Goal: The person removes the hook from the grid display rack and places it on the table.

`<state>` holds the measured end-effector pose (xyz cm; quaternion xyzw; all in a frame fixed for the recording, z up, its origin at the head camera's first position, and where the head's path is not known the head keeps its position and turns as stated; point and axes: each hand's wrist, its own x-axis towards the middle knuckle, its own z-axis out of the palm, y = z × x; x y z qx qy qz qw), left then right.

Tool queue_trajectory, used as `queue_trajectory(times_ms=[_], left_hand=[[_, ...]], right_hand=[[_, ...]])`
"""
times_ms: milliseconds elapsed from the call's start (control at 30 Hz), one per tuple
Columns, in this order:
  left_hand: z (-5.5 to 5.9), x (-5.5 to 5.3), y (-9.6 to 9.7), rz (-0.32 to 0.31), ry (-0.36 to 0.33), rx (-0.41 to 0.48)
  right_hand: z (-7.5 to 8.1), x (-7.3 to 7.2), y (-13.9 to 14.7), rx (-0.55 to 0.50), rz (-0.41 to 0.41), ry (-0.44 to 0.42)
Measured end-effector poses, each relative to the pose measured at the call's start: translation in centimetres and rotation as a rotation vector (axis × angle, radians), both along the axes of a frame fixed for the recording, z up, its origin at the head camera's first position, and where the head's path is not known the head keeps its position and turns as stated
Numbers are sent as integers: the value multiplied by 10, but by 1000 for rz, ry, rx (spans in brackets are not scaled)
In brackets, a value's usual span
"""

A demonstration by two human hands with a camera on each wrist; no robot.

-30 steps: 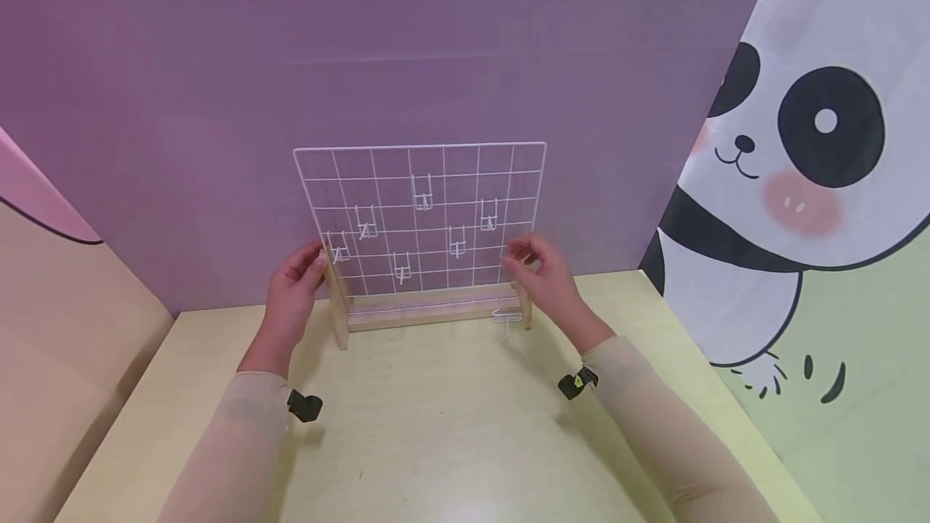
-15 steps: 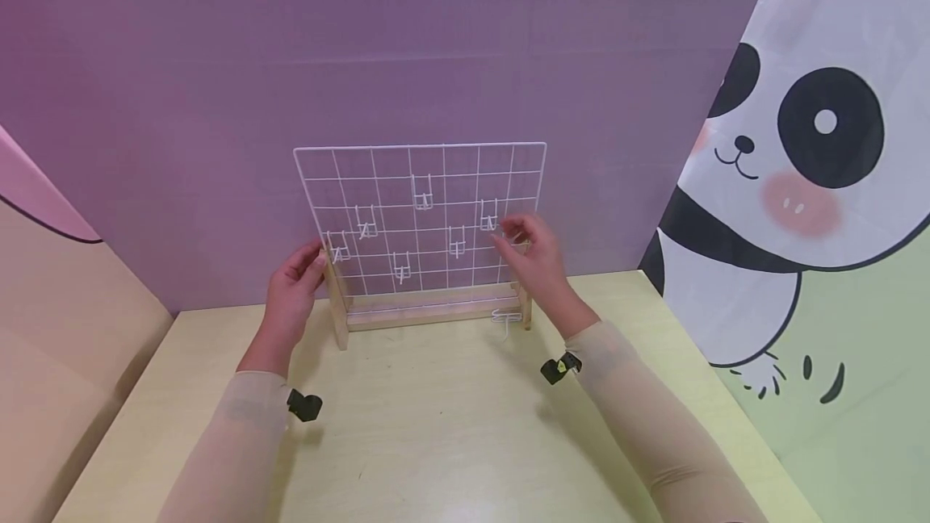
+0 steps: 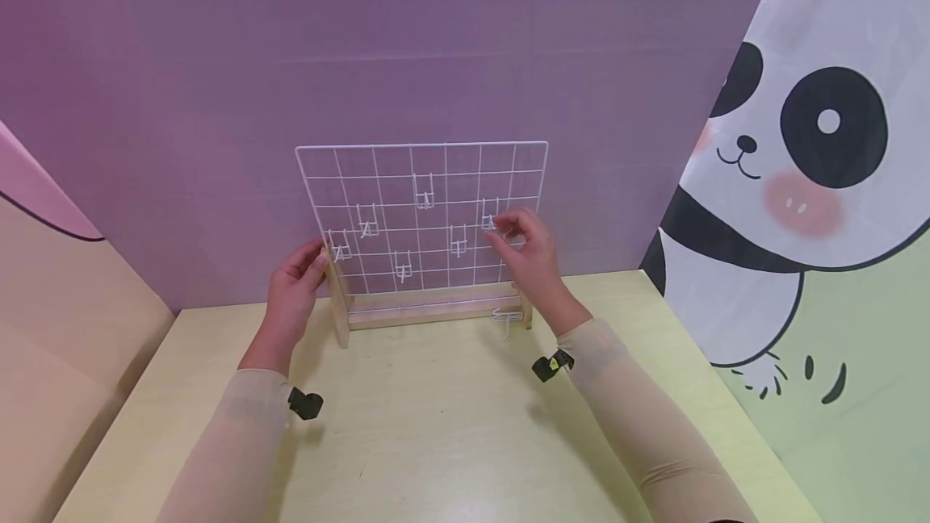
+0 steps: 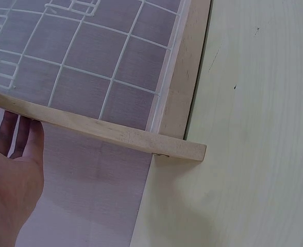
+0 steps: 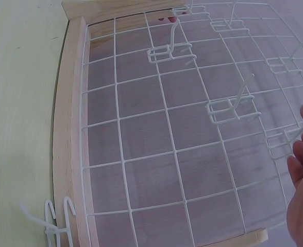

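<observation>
A white wire grid [image 3: 429, 172] stands in a wooden frame with a side post at each end. At its left end, my left hand [image 3: 292, 285] pinches the wooden side post [image 4: 100, 128], thumb in front and fingers behind. My right hand [image 3: 533, 253] is at the grid's right part, thumb and fingers parted. Its fingertips [image 5: 298, 154] are right by a white wire hook [image 5: 283, 141] on the grid. Several similar hooks hang across the wires, among them a top one [image 3: 425, 198] and a lower one [image 3: 403, 269].
Another wire hook [image 3: 506, 316] sits at the base rail [image 3: 429, 316], near the right post. The frame stands on a pale wooden table [image 3: 436, 410], close before a purple backdrop [image 3: 407, 39]. A panda-print sheet [image 3: 821, 208] hangs on the right.
My right hand has moved up and left from beside the right post to the hook on the grid's right side. The left hand stays on its post, and the grid has not moved.
</observation>
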<state>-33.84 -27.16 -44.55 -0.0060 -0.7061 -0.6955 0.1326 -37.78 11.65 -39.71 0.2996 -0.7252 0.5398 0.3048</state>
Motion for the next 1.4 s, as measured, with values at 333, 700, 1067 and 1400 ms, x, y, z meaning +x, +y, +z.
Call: queue_trajectory(times_ms=[333, 700, 1067, 1400], left_hand=[[1, 3, 1, -5, 6, -9], [0, 2, 0, -9, 22, -9], [0, 1, -2, -6, 17, -6], [0, 2, 0, -4, 14, -7]], right_hand=[[-1, -3, -6, -31, -22, 15], [1, -5, -3, -20, 0, 19], [14, -9, -4, -31, -9, 56], [41, 13, -13, -81, -24, 56]])
